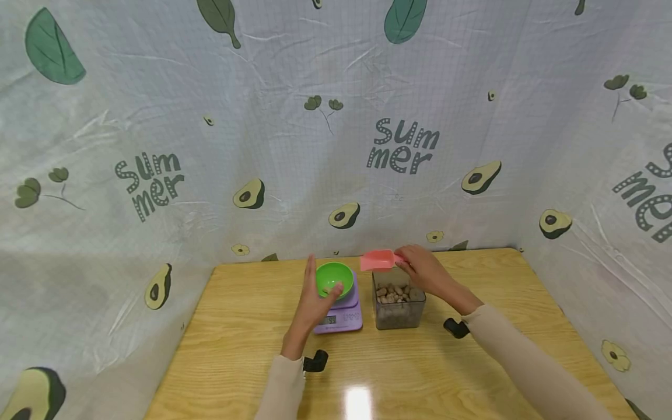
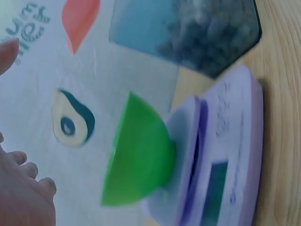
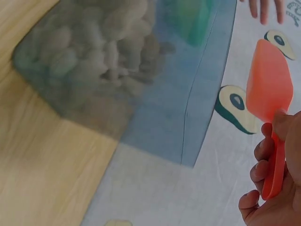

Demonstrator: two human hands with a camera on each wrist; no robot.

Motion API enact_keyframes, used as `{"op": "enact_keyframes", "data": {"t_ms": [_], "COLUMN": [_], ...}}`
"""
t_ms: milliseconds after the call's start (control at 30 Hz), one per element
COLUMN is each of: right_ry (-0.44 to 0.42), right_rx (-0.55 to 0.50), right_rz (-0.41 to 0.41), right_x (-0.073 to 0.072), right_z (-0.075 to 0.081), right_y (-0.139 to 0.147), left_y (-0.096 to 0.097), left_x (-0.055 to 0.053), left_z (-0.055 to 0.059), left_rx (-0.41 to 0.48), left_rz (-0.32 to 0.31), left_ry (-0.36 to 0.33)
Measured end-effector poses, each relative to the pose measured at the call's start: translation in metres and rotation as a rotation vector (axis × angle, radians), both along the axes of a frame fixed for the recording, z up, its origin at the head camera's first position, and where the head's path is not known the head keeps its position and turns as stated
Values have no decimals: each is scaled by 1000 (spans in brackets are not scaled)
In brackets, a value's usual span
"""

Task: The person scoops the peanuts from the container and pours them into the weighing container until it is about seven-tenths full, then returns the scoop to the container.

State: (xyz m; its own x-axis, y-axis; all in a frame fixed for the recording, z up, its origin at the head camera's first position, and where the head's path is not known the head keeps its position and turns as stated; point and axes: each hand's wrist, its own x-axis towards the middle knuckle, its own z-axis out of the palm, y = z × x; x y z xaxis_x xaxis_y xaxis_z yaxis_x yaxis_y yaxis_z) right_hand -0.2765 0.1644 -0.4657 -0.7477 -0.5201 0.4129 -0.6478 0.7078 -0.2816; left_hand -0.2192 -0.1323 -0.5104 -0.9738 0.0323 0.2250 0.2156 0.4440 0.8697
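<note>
My right hand grips a pinkish-red scoop by its handle, above a clear grey plastic box. Inside the box lie many brown lumpy pieces that look like unshelled peanuts. To its left, a green bowl sits on a purple kitchen scale, with a little something pale inside. My left hand is held up beside the bowl, fingers straight and thumb apart. In the left wrist view it stays clear of the bowl. The scoop appears to carry nothing, though its inside is partly hidden.
Everything stands on a wooden table near its back edge. A pale printed sheet hangs behind and along the sides. Each wrist wears a small black camera, such as the left one.
</note>
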Motion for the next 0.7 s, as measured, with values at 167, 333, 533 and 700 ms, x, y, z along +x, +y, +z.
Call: {"op": "enact_keyframes", "data": {"t_ms": [167, 333, 533, 700], "right_ry": [82, 132, 192, 358], "right_rx": [34, 111, 228, 421], "right_rz": [25, 11, -8, 19], "right_x": [9, 17, 21, 22], "right_z": [1, 5, 12, 16], "right_y": [21, 38, 45, 46], "left_y": [22, 45, 67, 82], "left_x": [4, 3, -2, -7], "left_z": [8, 5, -7, -18], "left_rx": [-12, -72, -119, -137], "left_rz": [-106, -212, -280, -329], "left_ry": [53, 27, -50, -90]}}
